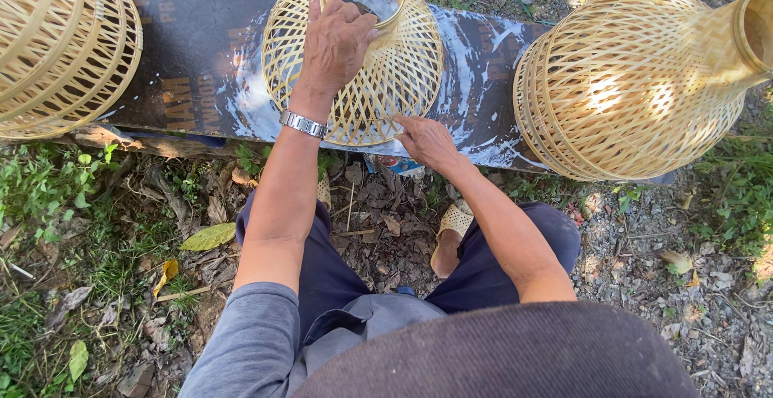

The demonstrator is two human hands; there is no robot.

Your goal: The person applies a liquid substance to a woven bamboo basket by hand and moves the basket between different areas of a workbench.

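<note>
A woven bamboo lampshade-like basket (pixel 403 68) stands on a dark board (pixel 201 52), its narrow neck ring upward. My left hand (pixel 334 44), with a metal watch on the wrist, lies over the basket's top and grips the neck ring. My right hand (pixel 427 140) touches the basket's lower rim at the board's near edge, fingers pinching at the weave.
A larger woven basket (pixel 636 84) lies on its side to the right, another (pixel 56 44) at the left. The board carries white smears. Below are dirt, dry leaves, grass (pixel 48 189) and my sandalled feet (pixel 451 229).
</note>
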